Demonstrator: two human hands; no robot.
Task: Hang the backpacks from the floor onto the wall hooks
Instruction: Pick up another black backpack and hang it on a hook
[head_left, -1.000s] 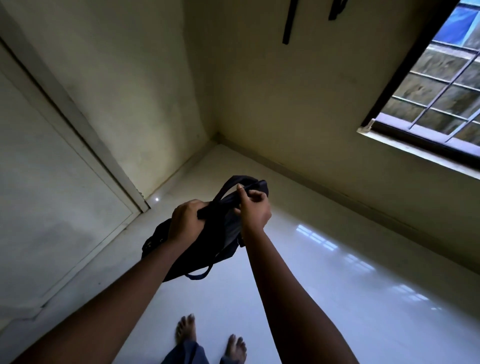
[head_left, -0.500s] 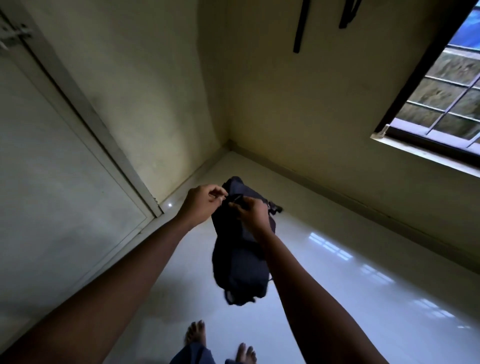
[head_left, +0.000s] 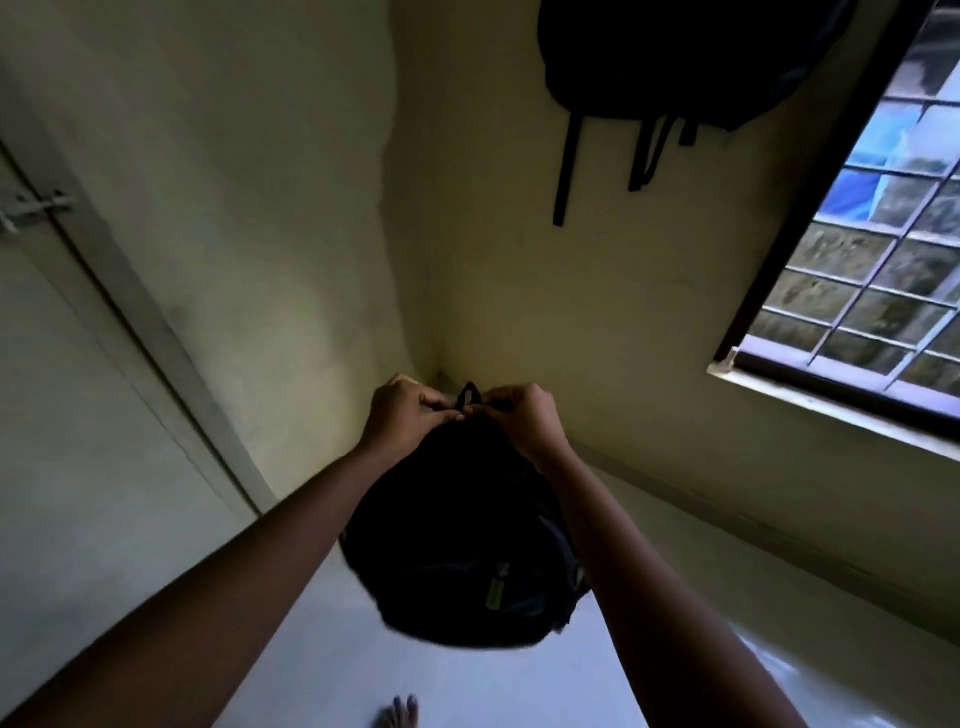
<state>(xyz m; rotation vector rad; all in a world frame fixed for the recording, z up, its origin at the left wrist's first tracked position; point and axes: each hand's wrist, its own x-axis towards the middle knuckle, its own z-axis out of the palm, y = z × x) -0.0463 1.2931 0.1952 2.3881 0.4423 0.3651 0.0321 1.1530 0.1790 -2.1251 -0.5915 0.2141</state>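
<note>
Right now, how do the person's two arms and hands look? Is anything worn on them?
Both arms are bare along all that shows: no sleeves, no watch, no bracelet. The left hand and the right hand wear no gloves, and I see no rings, though the picture is dim and slightly blurred. The fingernails look short; a thumbnail shows pale.

You have two backpacks here: one black backpack (head_left: 467, 535) in your two hands, one hanging backpack (head_left: 675, 57) on the wall. One window (head_left: 872, 234), one door (head_left: 67, 389).
</note>
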